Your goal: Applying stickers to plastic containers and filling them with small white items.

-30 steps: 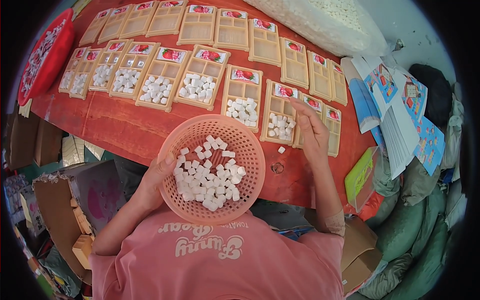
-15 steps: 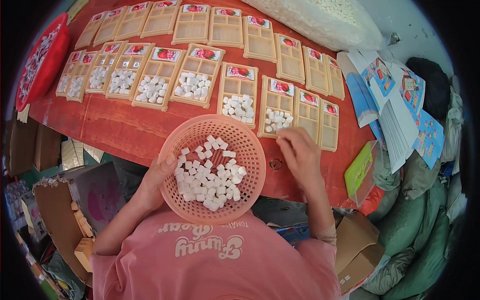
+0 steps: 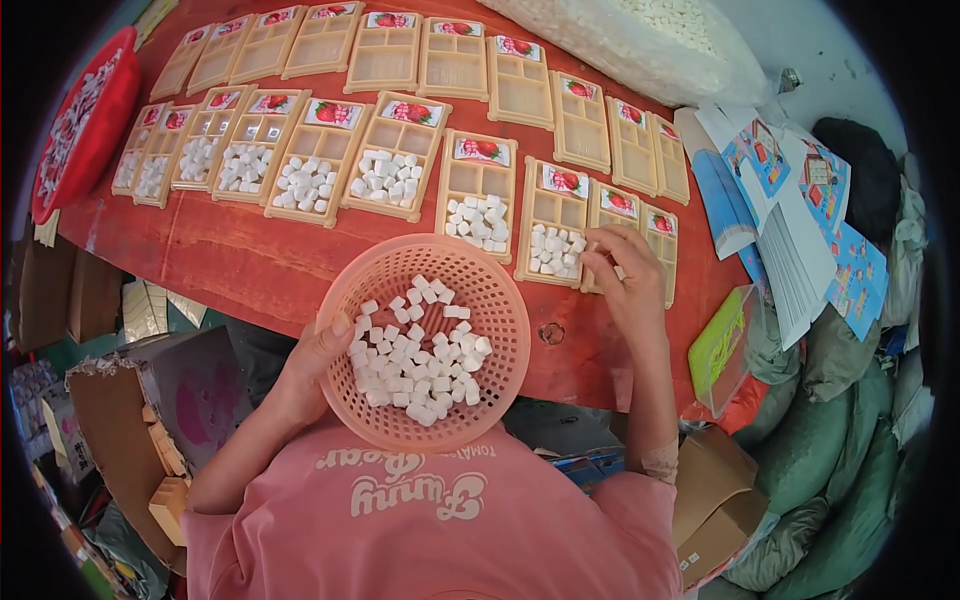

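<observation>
My left hand (image 3: 318,362) is closed on the rim of a pink perforated plastic basket (image 3: 335,285), tilted over my lap. White marshmallows (image 3: 415,370) lie loose inside it. My right hand (image 3: 635,285) hovers at the right edge of a beige compartment tray (image 3: 553,209); its thumb and fingers are bent and apart, with nothing visible between them. Marshmallows (image 3: 555,250) fill that tray's large front compartment, and a strawberry-pictured packet sits at its far end. The hand partly covers the neighbouring tray (image 3: 606,220). Another tray (image 3: 477,178) with marshmallows stands to the left.
Two rows of similar trays cross the red table (image 3: 250,250); the far-row tray (image 3: 383,60) holds no marshmallows. A red basin (image 3: 120,95) stands at left, a large clear bag (image 3: 620,50) at the back. Printed sheets (image 3: 790,250) and a green-filled plastic box (image 3: 722,345) lie at right.
My right hand has moved up and right, from the tray's near edge to its right side, its fingers spreading. More marshmallows now lie in that tray. My left hand and the basket barely moved.
</observation>
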Tool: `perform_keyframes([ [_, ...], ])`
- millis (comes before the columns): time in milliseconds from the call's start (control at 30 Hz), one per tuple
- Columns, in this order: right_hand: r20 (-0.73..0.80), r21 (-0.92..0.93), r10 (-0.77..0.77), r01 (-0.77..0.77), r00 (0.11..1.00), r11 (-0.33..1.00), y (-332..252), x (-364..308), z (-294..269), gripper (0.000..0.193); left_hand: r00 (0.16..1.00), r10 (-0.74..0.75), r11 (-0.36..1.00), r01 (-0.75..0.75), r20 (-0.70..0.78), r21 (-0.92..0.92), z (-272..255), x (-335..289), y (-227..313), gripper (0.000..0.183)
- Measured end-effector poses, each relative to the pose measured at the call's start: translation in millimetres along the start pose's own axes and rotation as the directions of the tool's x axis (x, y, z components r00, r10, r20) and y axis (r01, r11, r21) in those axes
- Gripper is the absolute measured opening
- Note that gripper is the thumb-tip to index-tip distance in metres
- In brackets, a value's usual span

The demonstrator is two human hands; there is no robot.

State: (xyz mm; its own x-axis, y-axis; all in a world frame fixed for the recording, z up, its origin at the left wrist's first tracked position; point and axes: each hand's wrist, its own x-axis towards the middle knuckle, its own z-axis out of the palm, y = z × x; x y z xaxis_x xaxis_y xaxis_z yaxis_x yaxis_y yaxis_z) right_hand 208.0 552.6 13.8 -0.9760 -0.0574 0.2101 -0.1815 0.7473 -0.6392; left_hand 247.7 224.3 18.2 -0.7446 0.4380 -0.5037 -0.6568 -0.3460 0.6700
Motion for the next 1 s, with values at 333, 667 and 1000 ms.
perform_keyframes([
  [333, -0.012, -0.145, -0.207, 0.203, 0.978, 0.968, 7, 0, 18, 0.015, 1.0, 0.01, 0.999, -0.009, 0.014, -0.032, 0, 1, -3, 0.067],
  [667, 0.426, 0.124, -0.514, 0.515, 0.744, 0.848, -90, -6, 11, 0.028, 0.985, -0.009, 1.0, 0.008, 0.17, 0.01, 10, 15, 6, 0.061],
  [1000, 0.736, -0.134, -0.196, 0.423, 0.648, 0.896, -124, -43, 44, 0.07, 0.988, -0.084, 0.996, 0.083, 0.129, 0.013, -2, 1, -13, 0.066],
])
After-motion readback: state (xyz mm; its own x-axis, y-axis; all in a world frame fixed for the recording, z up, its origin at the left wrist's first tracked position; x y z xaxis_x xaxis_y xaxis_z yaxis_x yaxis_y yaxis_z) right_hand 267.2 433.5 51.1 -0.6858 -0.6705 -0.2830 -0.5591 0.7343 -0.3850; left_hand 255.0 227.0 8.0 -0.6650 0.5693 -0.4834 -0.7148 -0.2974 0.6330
